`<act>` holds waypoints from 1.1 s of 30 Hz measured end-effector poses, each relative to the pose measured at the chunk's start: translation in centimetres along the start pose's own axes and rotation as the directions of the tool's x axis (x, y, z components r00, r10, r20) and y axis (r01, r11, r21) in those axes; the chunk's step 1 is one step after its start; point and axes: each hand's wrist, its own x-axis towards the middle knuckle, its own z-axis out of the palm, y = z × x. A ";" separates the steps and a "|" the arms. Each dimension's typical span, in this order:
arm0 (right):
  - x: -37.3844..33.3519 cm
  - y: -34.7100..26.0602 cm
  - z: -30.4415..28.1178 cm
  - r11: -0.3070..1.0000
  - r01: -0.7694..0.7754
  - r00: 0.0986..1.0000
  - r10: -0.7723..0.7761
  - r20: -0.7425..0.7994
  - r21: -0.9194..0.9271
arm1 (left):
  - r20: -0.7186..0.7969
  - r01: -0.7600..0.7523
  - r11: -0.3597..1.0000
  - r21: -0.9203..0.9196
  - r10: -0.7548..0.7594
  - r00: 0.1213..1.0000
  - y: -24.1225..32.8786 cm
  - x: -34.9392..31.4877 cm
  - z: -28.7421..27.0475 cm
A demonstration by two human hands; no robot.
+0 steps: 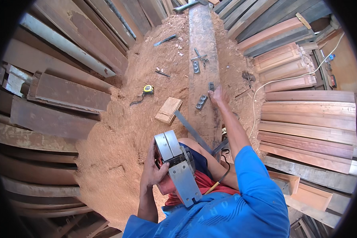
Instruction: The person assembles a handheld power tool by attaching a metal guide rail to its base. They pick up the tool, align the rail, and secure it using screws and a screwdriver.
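Note:
My left hand (152, 171) grips an electric hand planer (177, 166) turned sole-up against my lap, its grey metal base plates facing the camera. My right hand (217, 95) reaches forward and rests on a long dark wooden plank (202, 35), fingers on a small dark metal piece (211, 86). A small metal bracket with holes (201, 102) lies just left of that hand. Another bracket (196, 66) and a few small metal tools (199, 56) lie farther up the plank.
Sawdust covers the floor (119, 150). A yellow tape measure (147, 89) and a small wooden block (169, 110) lie left of the plank. Stacked boards (309, 123) fill the right side, dark planks (55, 99) the left. A white cable (289, 77) runs on the right.

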 end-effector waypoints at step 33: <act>-18.8 15.5 -1.8 0.343 -0.133 0.912 -0.326 0.251 0.930 | 0.005 -0.123 0.992 -0.039 0.123 0.992 -0.3 -0.1 0.5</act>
